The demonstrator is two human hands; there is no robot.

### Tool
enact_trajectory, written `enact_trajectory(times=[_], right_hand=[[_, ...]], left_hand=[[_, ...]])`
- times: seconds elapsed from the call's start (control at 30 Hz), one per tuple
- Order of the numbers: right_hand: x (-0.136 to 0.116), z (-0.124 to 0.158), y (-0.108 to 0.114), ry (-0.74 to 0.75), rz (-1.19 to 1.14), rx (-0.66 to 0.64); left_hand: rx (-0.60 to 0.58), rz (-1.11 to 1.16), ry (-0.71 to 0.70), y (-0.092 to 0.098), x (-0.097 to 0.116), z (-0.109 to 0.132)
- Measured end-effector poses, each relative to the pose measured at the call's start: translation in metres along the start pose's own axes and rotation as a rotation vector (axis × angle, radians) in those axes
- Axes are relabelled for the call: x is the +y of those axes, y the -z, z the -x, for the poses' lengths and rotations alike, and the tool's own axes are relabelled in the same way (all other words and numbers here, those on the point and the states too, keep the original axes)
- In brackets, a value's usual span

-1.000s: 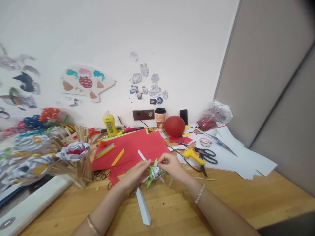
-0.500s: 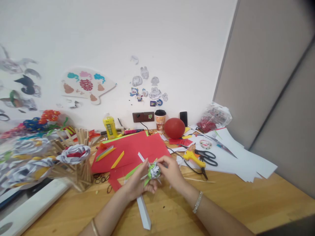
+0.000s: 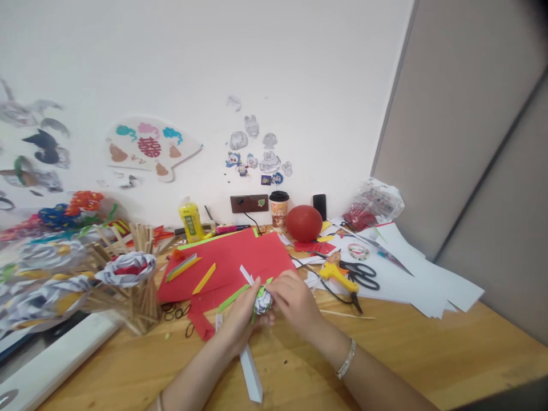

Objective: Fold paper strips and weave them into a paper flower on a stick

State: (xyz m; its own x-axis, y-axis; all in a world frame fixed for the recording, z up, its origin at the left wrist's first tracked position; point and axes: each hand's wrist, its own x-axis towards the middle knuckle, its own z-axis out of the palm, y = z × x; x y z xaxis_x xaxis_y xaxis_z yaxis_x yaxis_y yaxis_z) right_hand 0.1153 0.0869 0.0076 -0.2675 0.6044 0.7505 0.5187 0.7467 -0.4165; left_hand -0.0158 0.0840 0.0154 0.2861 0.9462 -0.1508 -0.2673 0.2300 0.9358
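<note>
One white-and-green paper flower (image 3: 262, 301) is held above the bench (image 3: 342, 388), the left hand's grip (image 3: 240, 318) clamped around it, the right hand's grip (image 3: 296, 299) pinched on its edge; red paper (image 3: 252, 251) lies just beyond

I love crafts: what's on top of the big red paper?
On the red paper: a yellow strip, a small bundle of strips, and a white strip. The left hand and right hand cover part of the paper's near side; anything there is hidden.
</note>
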Motion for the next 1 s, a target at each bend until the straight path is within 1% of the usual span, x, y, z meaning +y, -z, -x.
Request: enact_trajectory(times=[0.03,0.13,0.2,0.3,0.4,0.43,0.5,0.57,0.67,0.77,0.83,0.9,1.0], right_hand=[[0.000,0.000,0.000,-0.007,0.021,0.010],[0.000,0.000,-0.001,-0.128,0.027,0.061],[0.002,-0.001,0.000,-0.163,0.000,0.045],[0.004,-0.001,0.002,-0.082,-0.004,0.000],[0.005,0.000,0.002,0.027,0.038,-0.004],[0.005,0.000,0.002,0.040,0.045,0.000],[0.006,0.001,0.001,0.012,0.040,0.017],[0.007,0.001,0.001,-0.025,0.018,0.028],[0.005,0.000,0.003,0.026,0.018,-0.004],[0.000,0.001,0.008,0.109,0.071,-0.048],[-0.005,0.001,0.010,0.139,0.119,-0.064],[-0.010,0.002,0.011,0.115,0.137,-0.068],[-0.015,0.003,0.010,0.086,0.119,-0.061]], left_hand=[[0.006,-0.029,-0.016,-0.001,0.000,0.000],[0.011,-0.129,-0.043,-0.003,-0.001,0.001],[0.048,-0.179,-0.040,-0.003,-0.003,0.001],[0.092,-0.264,-0.057,-0.003,-0.004,0.000],[0.081,-0.365,-0.126,-0.002,-0.004,-0.001],[0.082,-0.384,-0.151,-0.001,-0.004,-0.001],[0.077,-0.391,-0.162,0.000,-0.004,-0.001],[0.064,-0.382,-0.136,0.002,-0.006,0.000],[0.098,-0.383,-0.141,0.004,-0.009,0.000],[0.158,-0.418,-0.225,0.006,-0.010,-0.002],[0.182,-0.429,-0.282,0.009,-0.010,-0.004],[0.198,-0.426,-0.304,0.011,-0.009,-0.006],[0.236,-0.407,-0.284,0.015,-0.009,-0.008]])
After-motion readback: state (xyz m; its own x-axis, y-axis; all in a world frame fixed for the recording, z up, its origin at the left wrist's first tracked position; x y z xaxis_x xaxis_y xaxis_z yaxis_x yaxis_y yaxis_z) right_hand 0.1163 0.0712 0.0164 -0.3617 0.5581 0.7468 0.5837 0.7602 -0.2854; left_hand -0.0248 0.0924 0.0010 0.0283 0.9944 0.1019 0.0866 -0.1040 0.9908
